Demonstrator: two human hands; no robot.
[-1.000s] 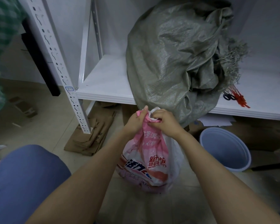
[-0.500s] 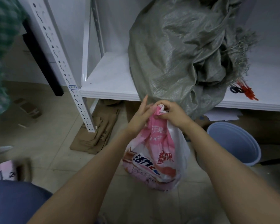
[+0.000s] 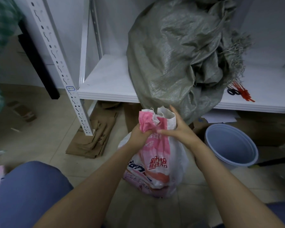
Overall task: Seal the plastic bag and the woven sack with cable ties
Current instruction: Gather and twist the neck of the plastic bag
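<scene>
A pink and white plastic bag stands on the floor between my arms. My left hand grips its bunched neck, and the loose pink top sticks up above my fist. My right hand lies against the right side of the neck with straight fingers pointing up. A grey-green woven sack leans on the white shelf behind, its frayed mouth slack at the right. Red cable ties lie on the shelf right of the sack.
A pale blue bucket stands on the floor at the right. Flattened cardboard lies by the white shelf post. Black scissors rest by the ties. My blue-clad knee is at lower left.
My left hand has slid down and closed round the bag's neck, leaving more of the top free above it. My right hand has let go of the top and opened against the bag's side.
</scene>
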